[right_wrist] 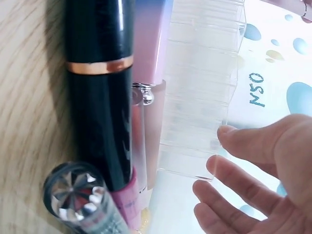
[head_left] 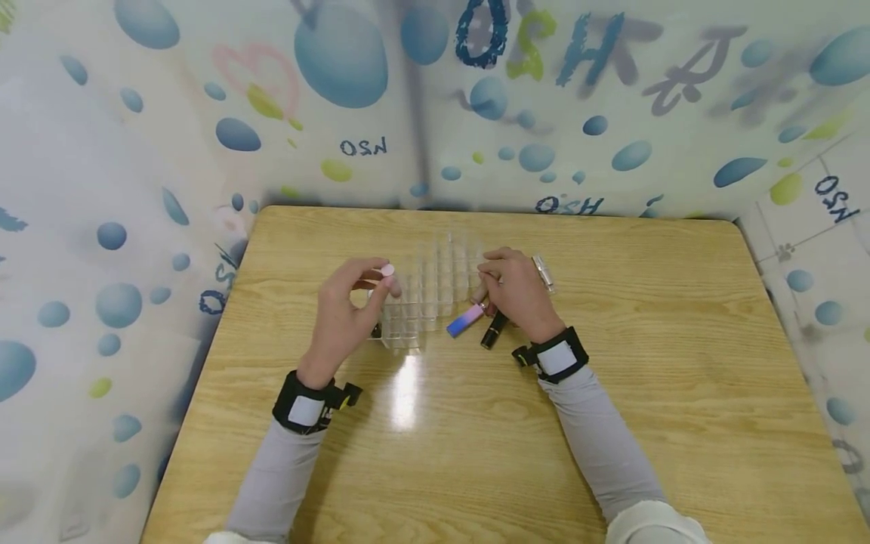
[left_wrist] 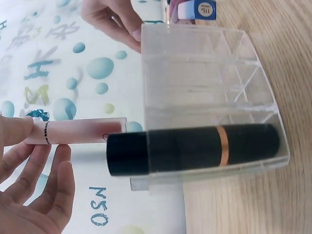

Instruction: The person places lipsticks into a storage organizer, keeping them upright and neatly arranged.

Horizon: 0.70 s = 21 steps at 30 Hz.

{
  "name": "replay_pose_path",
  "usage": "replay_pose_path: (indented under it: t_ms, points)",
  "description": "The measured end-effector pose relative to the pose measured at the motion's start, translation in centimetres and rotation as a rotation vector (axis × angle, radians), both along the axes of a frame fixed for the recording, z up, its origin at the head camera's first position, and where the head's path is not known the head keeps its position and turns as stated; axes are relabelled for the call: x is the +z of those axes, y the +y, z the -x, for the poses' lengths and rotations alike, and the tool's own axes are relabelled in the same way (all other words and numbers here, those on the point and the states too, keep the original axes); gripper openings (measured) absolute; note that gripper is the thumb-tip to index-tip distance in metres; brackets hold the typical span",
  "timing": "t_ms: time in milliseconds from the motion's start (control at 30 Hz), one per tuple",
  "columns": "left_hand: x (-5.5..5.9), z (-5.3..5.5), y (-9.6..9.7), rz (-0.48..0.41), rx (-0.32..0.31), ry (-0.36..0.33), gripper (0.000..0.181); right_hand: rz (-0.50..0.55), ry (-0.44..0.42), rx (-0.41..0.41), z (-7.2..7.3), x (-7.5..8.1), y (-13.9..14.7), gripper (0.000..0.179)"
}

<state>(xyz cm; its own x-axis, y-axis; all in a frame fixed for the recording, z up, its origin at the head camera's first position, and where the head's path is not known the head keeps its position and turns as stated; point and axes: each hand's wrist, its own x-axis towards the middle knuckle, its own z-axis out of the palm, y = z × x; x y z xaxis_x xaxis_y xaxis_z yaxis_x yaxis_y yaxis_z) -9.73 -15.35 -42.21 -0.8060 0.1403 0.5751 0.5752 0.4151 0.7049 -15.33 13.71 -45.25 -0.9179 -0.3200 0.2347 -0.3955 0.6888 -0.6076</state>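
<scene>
My left hand [head_left: 347, 306] pinches a lip gloss tube [left_wrist: 83, 131] by its pale pink cap, above the left end of a clear stepped lipstick organizer [head_left: 428, 291]. The tube is frosted, with a reddish-pink lower part. A black lipstick with a gold band [left_wrist: 195, 148] stands in an end compartment of the organizer. At the organizer's other end, my right hand [head_left: 519, 291] holds its upper edge between thumb and fingertips. Below that hand lie a blue-and-pink lip tube [head_left: 465, 320], another black lipstick [right_wrist: 100, 107] and a silver-topped tube [right_wrist: 73, 195].
Further lip tubes [right_wrist: 153, 131] lie beside the organizer, partly hidden by the right hand in the head view. The wooden table [head_left: 435, 468] meets a wall [head_left: 435, 121] patterned with blue drops behind the organizer.
</scene>
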Motion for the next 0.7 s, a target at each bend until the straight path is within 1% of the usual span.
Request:
replay_pose_path:
  t_ms: [100, 267, 333, 467, 533, 600, 700]
  points:
    - [-0.1, 0.3, -0.3, -0.001, 0.004, -0.003, 0.030, -0.007, -0.008, 0.001, 0.0, 0.2, 0.0, 0.021]
    - [0.1, 0.8, -0.7, -0.008, 0.031, -0.003, 0.028, -0.053, 0.003, 0.008, 0.0, 0.3, -0.3, 0.021]
    - [0.4, 0.9, -0.6, -0.006, 0.036, 0.005, 0.026, -0.070, 0.008, 0.010, 0.0, 0.4, -0.4, 0.020]
    - [1.2, 0.9, -0.2, 0.005, 0.036, 0.020, 0.025, -0.083, 0.016, 0.001, -0.1, 0.5, -0.5, 0.020]
    - [1.3, 1.0, 0.0, 0.007, 0.034, 0.022, 0.026, -0.091, 0.017, -0.004, -0.2, 0.5, -0.5, 0.020]
    - [1.0, 1.1, -0.1, 0.010, 0.033, 0.017, 0.026, -0.097, 0.016, -0.008, -0.2, 0.4, -0.4, 0.020]
    - [-0.1, 1.7, -0.4, 0.016, 0.032, 0.000, 0.027, -0.106, 0.013, -0.010, -0.2, 0.3, -0.4, 0.020]
